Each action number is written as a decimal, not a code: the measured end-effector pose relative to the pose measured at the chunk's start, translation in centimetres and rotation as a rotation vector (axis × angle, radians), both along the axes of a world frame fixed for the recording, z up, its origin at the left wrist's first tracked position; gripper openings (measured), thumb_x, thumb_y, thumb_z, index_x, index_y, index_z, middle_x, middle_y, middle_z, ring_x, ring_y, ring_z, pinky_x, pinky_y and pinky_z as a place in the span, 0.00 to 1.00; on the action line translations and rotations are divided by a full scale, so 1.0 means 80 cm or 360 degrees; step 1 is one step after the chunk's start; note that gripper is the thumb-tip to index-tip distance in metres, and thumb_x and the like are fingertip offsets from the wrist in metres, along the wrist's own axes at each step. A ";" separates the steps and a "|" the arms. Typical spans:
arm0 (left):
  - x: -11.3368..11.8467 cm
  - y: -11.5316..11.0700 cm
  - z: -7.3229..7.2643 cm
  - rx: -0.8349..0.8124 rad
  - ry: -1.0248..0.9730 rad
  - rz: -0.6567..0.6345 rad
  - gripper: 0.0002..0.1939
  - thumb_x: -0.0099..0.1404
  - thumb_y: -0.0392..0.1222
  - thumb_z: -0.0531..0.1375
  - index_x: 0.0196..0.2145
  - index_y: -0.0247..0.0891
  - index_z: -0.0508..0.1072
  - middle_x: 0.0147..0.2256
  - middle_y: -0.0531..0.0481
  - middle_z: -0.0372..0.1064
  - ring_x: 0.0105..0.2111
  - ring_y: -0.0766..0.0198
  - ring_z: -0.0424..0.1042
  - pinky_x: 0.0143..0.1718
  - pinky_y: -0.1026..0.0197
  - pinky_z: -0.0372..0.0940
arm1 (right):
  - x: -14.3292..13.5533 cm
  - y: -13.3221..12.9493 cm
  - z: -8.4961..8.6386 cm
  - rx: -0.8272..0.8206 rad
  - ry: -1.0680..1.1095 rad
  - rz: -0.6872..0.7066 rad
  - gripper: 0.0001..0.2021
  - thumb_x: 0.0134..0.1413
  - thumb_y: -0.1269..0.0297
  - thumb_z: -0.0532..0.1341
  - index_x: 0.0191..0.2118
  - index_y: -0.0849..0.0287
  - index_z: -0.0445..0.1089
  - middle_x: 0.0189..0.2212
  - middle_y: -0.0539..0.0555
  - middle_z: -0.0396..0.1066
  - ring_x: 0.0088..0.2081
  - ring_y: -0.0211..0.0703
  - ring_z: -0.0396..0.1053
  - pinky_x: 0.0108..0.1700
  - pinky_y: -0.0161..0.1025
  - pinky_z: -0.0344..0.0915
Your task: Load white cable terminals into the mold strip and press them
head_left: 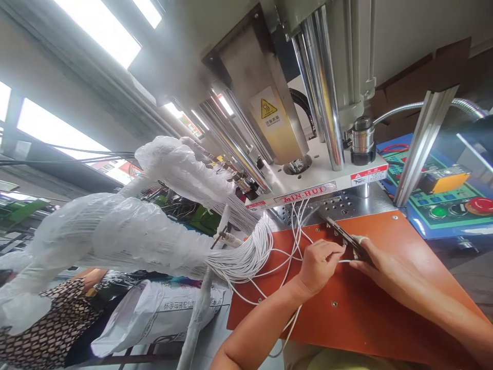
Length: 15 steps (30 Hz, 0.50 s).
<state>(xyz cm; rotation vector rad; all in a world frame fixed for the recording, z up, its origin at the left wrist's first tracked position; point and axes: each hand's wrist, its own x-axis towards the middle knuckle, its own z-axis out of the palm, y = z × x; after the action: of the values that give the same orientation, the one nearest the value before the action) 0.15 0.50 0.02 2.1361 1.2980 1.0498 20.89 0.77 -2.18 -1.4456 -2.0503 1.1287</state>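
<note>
Nearest, an orange-brown board (365, 313) lies under both forearms. Over it, the left hand (318, 267) has its thumb and fingertips pressed together at the side of a dark metal bar (344, 234); whether they pinch a cable end is too small to tell. The right hand (372, 254) grips the bar's near end, which slants away toward the press (304, 195). Loose white cables (289, 259) cross the board beside the left hand, spilling from a thick bundle (254, 252) sleeved in clear plastic (115, 226). A wrapped post (200, 308) stands in front of a printed white sack (169, 313), its contents hidden. Beyond the board rises the press, labelled "MIN-HUI", with shiny columns and a heat-warning sign (268, 109). At right, a metal upright (423, 149) partly blocks a blue control panel (447, 216). Far left, a person (57, 318) in patterned clothing is partly hidden by the plastic.
</note>
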 end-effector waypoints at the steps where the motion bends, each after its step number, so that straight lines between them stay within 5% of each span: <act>1: 0.000 0.001 -0.002 0.0019 0.0017 -0.0010 0.09 0.64 0.27 0.62 0.37 0.37 0.80 0.36 0.49 0.80 0.37 0.63 0.77 0.42 0.62 0.70 | 0.000 0.000 0.001 0.0035 0.0022 -0.0016 0.16 0.62 0.48 0.53 0.51 0.49 0.59 0.42 0.54 0.76 0.38 0.53 0.75 0.39 0.46 0.67; 15: 0.003 -0.004 -0.010 0.0208 0.0338 -0.0083 0.09 0.69 0.29 0.57 0.37 0.36 0.77 0.34 0.49 0.79 0.33 0.62 0.73 0.38 0.59 0.68 | 0.000 -0.001 -0.001 0.0190 0.0001 -0.0034 0.17 0.61 0.49 0.54 0.52 0.49 0.61 0.38 0.54 0.77 0.36 0.54 0.76 0.36 0.44 0.68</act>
<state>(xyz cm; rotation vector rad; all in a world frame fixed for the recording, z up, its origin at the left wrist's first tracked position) 0.39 0.19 -0.77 2.4216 1.2898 0.9304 20.86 0.69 -2.28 -1.4058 -2.0597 0.9802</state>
